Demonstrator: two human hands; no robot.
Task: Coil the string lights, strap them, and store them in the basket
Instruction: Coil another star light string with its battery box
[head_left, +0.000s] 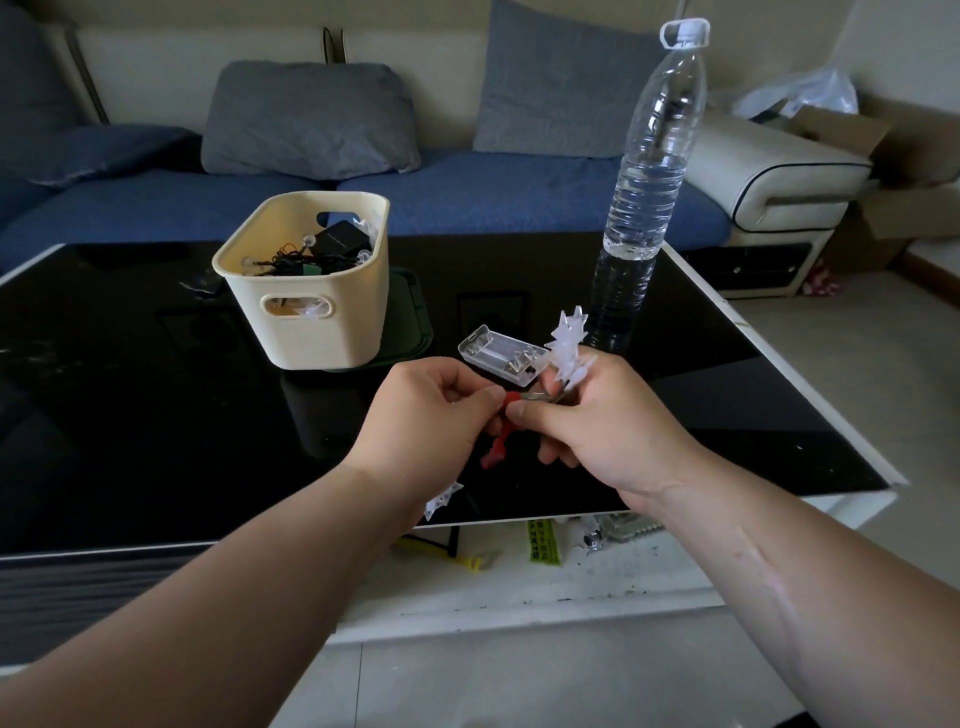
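Left hand (434, 410) pinches the red strap (498, 444) at its upper end, fingers curled. Right hand (602, 423) grips the coiled lights (566, 345), thumb pressed beside the strap; star bulbs project above the fingers. Both are held over the table (156, 389), near its front edge. Battery box (498, 357) sits just behind the hands. Basket (311, 332) stands well apart, rear left, already holding other lights. Judgement: strapping is in hand. Recommend wrapping the strap snug round the coil's wire, clear of the stars, with a firm right grip so loops cannot spring loose.
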